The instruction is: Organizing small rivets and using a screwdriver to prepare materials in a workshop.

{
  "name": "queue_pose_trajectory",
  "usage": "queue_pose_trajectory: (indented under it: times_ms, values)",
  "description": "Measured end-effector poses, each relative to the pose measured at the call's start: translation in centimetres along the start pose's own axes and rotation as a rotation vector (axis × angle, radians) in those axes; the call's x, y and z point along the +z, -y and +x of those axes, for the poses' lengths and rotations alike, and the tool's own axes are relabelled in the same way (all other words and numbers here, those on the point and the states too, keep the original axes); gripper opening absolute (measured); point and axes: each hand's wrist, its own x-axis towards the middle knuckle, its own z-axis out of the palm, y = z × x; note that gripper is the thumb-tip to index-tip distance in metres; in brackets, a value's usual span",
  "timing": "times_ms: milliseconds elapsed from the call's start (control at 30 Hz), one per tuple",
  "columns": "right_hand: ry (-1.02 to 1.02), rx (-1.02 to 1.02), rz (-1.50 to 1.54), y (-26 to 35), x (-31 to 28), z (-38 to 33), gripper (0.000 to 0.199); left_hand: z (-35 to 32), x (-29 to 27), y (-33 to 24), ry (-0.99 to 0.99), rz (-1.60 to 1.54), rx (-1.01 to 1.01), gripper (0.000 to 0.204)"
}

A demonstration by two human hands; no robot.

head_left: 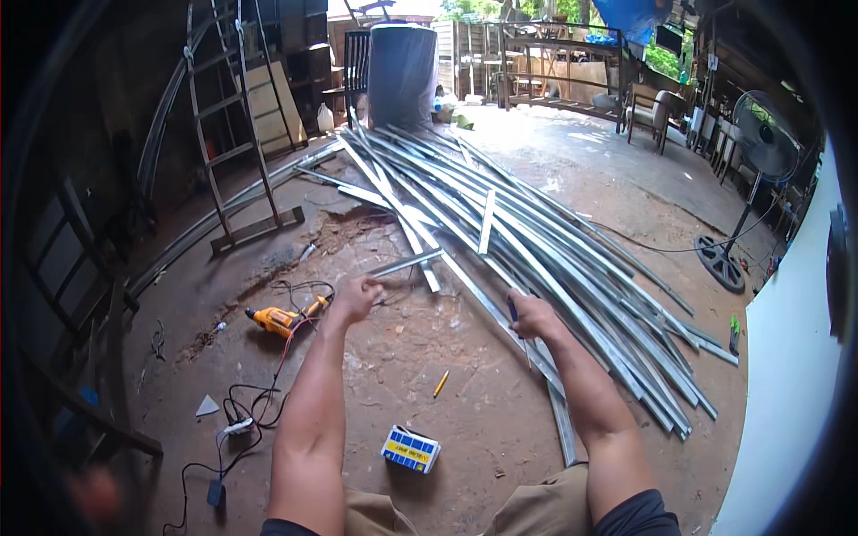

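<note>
My left hand (356, 297) is closed around the near end of a short grey metal bar (407, 263) that points up and to the right, off the dirt floor. My right hand (534, 314) is closed on a thin blue-handled tool (512, 308), whose tip I cannot see. It rests over a long metal channel (561, 420) that runs toward my right knee. Just beyond both hands lies a big heap of long galvanised metal strips (536, 250), fanned from the far left to the near right.
An orange power drill (279, 320) with a black cable lies left of my left hand. A pencil (441, 384) and a small blue-yellow box (410, 448) lie on the floor between my arms. A metal ladder frame (234, 134) stands left, a pedestal fan (746, 192) right, a dark drum (402, 71) behind.
</note>
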Motion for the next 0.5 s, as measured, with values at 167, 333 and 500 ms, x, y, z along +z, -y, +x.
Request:
queue_pose_trajectory:
  times_ms: [167, 333, 500]
  values:
    - [-0.027, 0.204, 0.063, -13.2, 5.1, 0.3, 0.054, -1.5, -4.0, 7.9, 0.437, 0.248, -0.476, 0.043]
    - [0.272, 0.361, 0.011, -16.8, 4.8, -0.3, 0.032, -4.4, -5.8, 3.6, -0.056, -0.291, -0.568, 0.028]
    - [0.137, 0.308, 0.198, -11.2, 3.8, 1.6, 0.026, -4.2, -7.3, 9.5, 0.153, -0.247, -0.747, 0.049]
